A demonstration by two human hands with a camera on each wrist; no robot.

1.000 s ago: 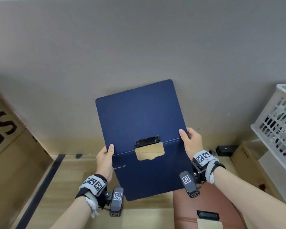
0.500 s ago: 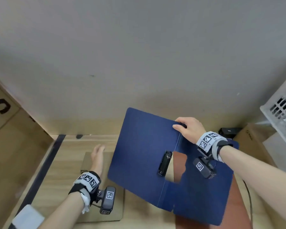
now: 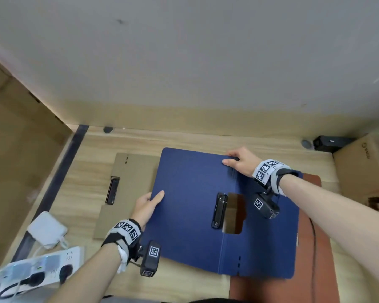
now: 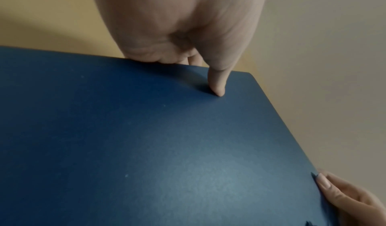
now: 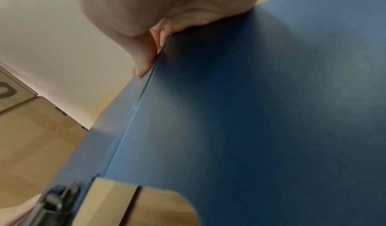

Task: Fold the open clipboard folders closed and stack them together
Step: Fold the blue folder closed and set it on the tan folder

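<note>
- White plastic sits nearest on the left: a power strip (image 3: 37, 272) and a charger (image 3: 46, 229) at the near corner of the wooden table (image 3: 92, 149).
- Next in, the left hand (image 3: 148, 206) grips the left edge of the blue folder (image 3: 188, 204), thumb on top and the other fingers curled underneath, as the left wrist view shows.
- That blue folder lies spread open in the middle of the table, its black clip (image 3: 219, 209) beside a cut-out window at the spine, and its right leaf overlaps a brown folder (image 3: 315, 248) lying beneath it on the right.
- To the left, partly under the blue leaf, a tan folder (image 3: 127, 184) lies flat with its own clip showing.
- Farther back, the right hand (image 3: 242, 160) pinches the far edge at the spine crease, thumb on the top face.
- My read is that the blue one is about to be folded: the left leaf needs swinging over onto the right while the right hand steadies the spine.
- Care is needed so the clip lands inside the cut-out and the edges meet squarely.
- Farthest off stands the pale wall (image 3: 184, 62).
</note>
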